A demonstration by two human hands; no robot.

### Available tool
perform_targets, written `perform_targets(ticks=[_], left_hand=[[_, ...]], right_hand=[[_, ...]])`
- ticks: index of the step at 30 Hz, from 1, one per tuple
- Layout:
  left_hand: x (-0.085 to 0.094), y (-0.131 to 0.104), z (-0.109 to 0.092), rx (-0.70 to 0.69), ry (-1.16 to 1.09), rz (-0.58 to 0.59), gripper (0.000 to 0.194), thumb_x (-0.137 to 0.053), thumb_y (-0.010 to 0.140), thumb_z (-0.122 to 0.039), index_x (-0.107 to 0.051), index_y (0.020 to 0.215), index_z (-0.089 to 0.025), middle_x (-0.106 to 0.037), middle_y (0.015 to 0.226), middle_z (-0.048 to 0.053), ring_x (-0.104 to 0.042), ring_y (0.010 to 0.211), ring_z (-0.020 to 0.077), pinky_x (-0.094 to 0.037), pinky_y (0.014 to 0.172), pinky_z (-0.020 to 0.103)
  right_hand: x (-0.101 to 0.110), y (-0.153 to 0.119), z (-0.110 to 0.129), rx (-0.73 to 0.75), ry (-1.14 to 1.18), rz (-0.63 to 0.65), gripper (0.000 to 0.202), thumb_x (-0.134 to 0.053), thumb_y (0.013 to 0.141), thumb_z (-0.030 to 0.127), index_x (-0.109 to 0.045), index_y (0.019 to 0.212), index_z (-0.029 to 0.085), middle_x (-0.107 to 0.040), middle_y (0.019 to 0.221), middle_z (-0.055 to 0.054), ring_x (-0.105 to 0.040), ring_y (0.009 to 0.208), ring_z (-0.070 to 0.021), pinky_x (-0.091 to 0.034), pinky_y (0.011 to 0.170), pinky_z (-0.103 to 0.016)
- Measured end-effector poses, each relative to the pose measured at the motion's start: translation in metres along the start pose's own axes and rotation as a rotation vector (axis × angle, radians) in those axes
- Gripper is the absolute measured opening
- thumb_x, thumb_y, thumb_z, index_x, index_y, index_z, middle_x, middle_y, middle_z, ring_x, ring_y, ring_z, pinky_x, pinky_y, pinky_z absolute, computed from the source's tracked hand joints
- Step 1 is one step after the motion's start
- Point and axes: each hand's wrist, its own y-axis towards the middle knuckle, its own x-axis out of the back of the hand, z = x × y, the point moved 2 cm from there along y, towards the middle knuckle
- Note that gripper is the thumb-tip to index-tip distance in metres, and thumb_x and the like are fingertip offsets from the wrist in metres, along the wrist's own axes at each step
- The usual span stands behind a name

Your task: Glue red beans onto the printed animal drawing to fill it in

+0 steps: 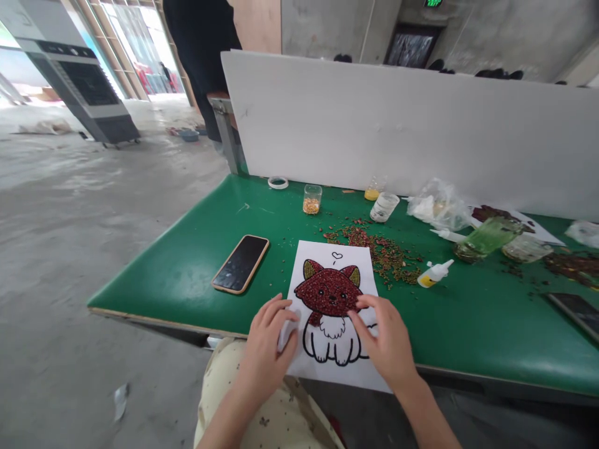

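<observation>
I press both open hands, left (267, 340) and right (384, 337), gripping nothing, on the white paper sheet with a red seed-filled fox picture (331, 299); filling its bare white body seems next, with loose seeds (384, 252) at one o'clock.

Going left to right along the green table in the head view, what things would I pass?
Phone → cat picture sheet under the left hand and right hand → glue bottle → green bag → second phone.

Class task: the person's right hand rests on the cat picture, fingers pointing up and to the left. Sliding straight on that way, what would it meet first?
Most likely the right hand first meets the cat's red seed-covered head; its fingertips already sit at its edge.
</observation>
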Motion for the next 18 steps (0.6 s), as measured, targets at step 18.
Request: perform_targets(ticks=[18], left_hand=[[-0.009,0.162,0.041,0.062,-0.314,-0.215,0.047,-0.042,0.089,-0.038,-0.046,0.048,-0.017,-0.040,0.045,-0.003,-0.039,0.045,0.0088,-0.030,0.051,0.023]], right_hand=[[-0.017,0.160,-0.131,-0.099,-0.229,0.044,0.034,-0.037,0.085,0.012,-0.064,0.104,0.016,-0.068,0.104,-0.009,-0.059,0.093,-0.0205,-0.042,0.075,-0.030]])
